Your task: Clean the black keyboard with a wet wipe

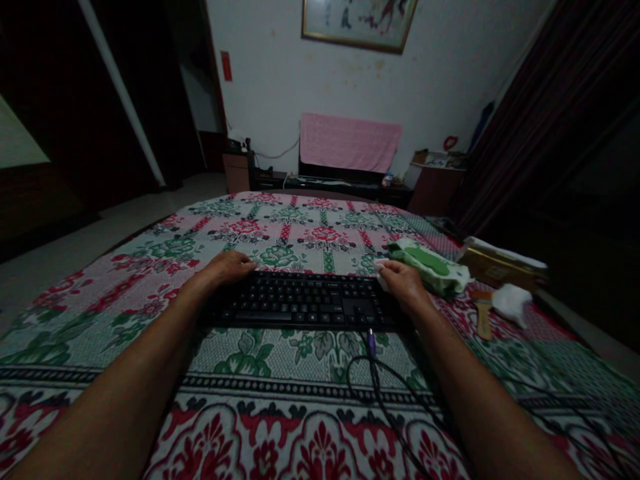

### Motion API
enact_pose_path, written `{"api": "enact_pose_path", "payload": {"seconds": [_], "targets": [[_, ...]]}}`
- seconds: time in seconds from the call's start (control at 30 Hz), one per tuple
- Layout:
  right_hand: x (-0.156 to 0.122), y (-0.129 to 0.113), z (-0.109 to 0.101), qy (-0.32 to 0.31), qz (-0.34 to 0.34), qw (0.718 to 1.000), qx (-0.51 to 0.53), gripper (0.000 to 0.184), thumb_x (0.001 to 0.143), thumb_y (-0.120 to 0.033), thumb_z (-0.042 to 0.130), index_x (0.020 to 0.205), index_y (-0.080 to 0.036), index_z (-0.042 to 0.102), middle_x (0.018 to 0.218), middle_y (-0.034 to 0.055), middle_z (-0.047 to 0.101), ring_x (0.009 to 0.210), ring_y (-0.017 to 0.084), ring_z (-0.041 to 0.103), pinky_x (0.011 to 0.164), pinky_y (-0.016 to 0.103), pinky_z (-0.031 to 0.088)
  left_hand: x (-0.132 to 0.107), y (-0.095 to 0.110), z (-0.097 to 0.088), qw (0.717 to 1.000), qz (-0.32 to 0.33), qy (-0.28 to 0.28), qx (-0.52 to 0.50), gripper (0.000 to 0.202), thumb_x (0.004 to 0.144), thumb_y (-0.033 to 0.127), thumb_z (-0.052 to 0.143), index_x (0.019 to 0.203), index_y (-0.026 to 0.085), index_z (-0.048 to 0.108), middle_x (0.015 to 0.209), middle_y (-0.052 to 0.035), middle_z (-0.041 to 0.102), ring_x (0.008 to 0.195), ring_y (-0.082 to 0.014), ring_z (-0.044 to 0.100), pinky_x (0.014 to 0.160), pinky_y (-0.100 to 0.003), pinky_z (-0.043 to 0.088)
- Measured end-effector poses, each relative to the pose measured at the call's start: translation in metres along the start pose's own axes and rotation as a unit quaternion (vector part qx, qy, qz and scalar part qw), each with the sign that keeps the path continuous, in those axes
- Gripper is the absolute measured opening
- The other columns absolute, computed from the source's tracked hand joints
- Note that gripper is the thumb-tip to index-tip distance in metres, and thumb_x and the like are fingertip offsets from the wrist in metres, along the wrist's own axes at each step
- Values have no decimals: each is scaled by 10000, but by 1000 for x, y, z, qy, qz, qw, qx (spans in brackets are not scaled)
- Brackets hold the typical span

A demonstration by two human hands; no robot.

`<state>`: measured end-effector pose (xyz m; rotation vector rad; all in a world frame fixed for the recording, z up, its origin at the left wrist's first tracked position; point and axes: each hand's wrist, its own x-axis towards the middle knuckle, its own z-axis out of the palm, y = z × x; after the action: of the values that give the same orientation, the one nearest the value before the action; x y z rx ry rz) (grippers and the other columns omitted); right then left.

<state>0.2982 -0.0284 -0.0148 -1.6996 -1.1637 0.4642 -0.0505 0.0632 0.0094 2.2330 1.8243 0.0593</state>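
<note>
A black keyboard [305,301] lies on a floral bedspread [280,227], its keys facing me. My left hand [226,268] rests on the keyboard's far left corner, fingers curled over the edge. My right hand [403,281] sits on the far right corner, closed on a small white wipe [381,275] pressed against the keyboard. The keyboard's black cable [380,387] with a purple plug [371,341] trails toward me over the cloth.
A green and white wipes pack [431,265] lies just right of my right hand. Further right are a small brush [483,312], a crumpled white tissue [511,301] and a cardboard box [500,264]. A pink-covered TV [349,141] stands at the far wall.
</note>
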Motion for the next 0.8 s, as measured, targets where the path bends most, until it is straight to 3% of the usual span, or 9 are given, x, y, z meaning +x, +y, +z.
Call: {"api": "enact_pose_path", "payload": {"seconds": [0.2,0.27,0.33,0.4,0.53,0.63,0.73,0.8], "targets": [[0,2,3,-13,-27,999,-45,320,663,-368,532,846,-141,666,793,48,667,676,167,593,636,263,442,-1,3,-2,999,-8,2,39,421,785,423,343,988,201,638,1035,-87,639,946,-243,577,769,-288,432],[1,4,5,-10,-56,995,-81,288,691,-355,512,830,-153,663,791,42,667,711,175,595,679,277,441,-4,11,0,998,-29,23,57,423,794,432,344,993,192,631,1035,-114,634,955,-265,569,793,-337,420],[1,3,8,-3,-111,986,-122,251,726,-324,484,828,-169,653,816,37,661,773,180,589,736,293,431,-10,27,4,992,-46,80,86,424,799,461,341,1009,214,615,1065,-123,617,992,-307,542,847,-449,368],[-2,-1,12,4,-192,968,-160,226,761,-272,447,841,-182,638,857,39,644,833,179,571,781,300,415,-17,47,9,991,25,101,84,422,818,454,322,1069,226,573,1114,-113,594,1037,-298,516,885,-480,326],[-14,-11,25,-20,-307,926,-219,243,806,-193,381,921,-171,594,879,78,600,839,184,542,778,301,408,-30,76,21,980,186,66,35,461,829,485,313,1148,211,503,1186,-88,547,1082,-243,490,911,-384,333],[-20,-16,35,-47,-322,918,-226,284,796,-170,391,1045,-153,526,979,107,585,905,203,531,807,321,401,-31,80,30,971,227,64,26,562,800,576,322,1189,194,458,1211,-99,523,1102,-257,467,924,-399,315],[-18,-18,40,-62,-303,921,-236,450,765,-168,433,1212,-134,393,1049,125,574,914,215,544,802,337,407,-29,77,34,969,243,43,23,608,772,627,329,1180,194,456,1182,-101,540,1063,-266,491,894,-400,336],[-15,-20,41,-79,-296,918,-252,460,757,-176,451,1212,-133,401,1062,123,578,920,211,548,810,329,404,-28,76,34,968,246,30,25,589,770,625,338,1147,196,478,1136,-98,566,1019,-262,515,865,-388,356]]}}
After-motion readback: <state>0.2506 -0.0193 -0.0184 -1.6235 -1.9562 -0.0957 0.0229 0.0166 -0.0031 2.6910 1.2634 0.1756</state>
